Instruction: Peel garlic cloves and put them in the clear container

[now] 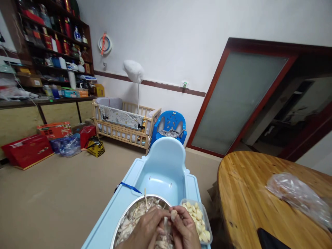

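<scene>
Over the round steel bowl (129,216) heaped with papery skins, the left hand (145,231) and right hand (185,230) pinch one pale garlic clove (173,215) between them — beside it, the clear plastic tub (207,223) of peeled cloves looks about half full.

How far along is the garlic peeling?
Done: peeled cloves nearly fill the small clear tub. The steel bowl holds a pile of papery skins. In hand: left hand and right hand meet over the bowl, fingers on one clove. Left: cannot tell; any unpeeled garlic in the bowl is hidden by the skins and hands.
</scene>
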### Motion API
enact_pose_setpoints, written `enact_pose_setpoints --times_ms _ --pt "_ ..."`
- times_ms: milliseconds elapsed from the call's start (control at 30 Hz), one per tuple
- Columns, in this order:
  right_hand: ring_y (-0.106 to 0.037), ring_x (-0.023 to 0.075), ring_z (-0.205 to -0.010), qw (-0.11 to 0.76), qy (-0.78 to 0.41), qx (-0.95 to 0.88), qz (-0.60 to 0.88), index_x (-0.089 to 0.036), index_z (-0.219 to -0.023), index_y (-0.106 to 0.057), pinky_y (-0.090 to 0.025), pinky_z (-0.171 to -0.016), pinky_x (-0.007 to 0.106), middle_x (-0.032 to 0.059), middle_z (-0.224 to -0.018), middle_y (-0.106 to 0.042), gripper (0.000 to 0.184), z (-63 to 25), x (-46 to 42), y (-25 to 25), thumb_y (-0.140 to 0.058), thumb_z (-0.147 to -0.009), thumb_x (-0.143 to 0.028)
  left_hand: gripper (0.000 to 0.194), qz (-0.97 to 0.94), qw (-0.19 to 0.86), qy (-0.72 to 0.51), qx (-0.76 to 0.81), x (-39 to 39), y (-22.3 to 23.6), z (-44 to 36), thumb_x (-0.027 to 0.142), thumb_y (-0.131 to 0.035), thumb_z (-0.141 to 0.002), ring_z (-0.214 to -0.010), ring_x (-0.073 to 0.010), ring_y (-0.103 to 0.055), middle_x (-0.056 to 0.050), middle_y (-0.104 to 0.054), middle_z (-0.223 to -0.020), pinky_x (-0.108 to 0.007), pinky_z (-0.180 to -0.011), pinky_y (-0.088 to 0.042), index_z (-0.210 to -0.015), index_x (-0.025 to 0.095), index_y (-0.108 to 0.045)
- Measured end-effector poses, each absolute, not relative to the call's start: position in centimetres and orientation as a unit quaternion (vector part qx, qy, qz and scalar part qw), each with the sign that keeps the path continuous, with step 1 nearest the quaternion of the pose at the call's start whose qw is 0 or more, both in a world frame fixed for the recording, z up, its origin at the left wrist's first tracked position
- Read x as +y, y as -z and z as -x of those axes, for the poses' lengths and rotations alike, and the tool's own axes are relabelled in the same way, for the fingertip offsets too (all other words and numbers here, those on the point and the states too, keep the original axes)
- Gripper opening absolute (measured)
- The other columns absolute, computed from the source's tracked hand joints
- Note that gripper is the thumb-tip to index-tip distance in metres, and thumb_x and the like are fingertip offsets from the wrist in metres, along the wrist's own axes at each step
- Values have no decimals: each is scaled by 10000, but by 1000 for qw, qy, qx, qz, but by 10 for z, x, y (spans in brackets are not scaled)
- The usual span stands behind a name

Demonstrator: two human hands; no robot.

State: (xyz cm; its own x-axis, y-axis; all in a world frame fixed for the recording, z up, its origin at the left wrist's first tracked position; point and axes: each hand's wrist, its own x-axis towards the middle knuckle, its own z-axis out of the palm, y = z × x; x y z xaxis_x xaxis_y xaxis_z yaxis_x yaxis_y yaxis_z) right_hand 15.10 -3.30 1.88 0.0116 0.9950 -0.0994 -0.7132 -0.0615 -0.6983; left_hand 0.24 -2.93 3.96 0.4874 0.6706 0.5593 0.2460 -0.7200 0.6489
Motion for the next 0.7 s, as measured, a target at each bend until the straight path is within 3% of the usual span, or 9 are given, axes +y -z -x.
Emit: enact_pose_setpoints --times_ms 300,567,700 --pt "-552 60 -502 636 -666 -271 282 -163 -703 -671 -429 -486 148 -9 -631 -672 263 -150 -32 -13 -856 -542 -259 339 -844 198 -396 302 -27 -39 0 17 -398 -752 -787 -238 -601 -106 -649 -857 -357 -694 -499 -1026 165 -533" --pt "-467 32 -382 636 -660 -279 287 -166 -662 -593 -336 -398 130 -47 -522 -605 331 -141 -35 -10 -858 -524 -308 263 -821 167 -471 276 -28 -40 -6 12 -383 -772 -712 -201 -607 -85 -639 -782 -301 -638 -493 -887 180 -549" --pt "-466 28 -366 647 -640 -283 304 -196 -753 -617 -325 -375 125 -59 -545 -615 401 -140 -35 -3 -866 -485 -359 244 -817 167 -500 234 -27 -45 -8 25 -387 -790 -702 -187 -617 -83 -651 -776 -272 -625 -492 -893 182 -543"
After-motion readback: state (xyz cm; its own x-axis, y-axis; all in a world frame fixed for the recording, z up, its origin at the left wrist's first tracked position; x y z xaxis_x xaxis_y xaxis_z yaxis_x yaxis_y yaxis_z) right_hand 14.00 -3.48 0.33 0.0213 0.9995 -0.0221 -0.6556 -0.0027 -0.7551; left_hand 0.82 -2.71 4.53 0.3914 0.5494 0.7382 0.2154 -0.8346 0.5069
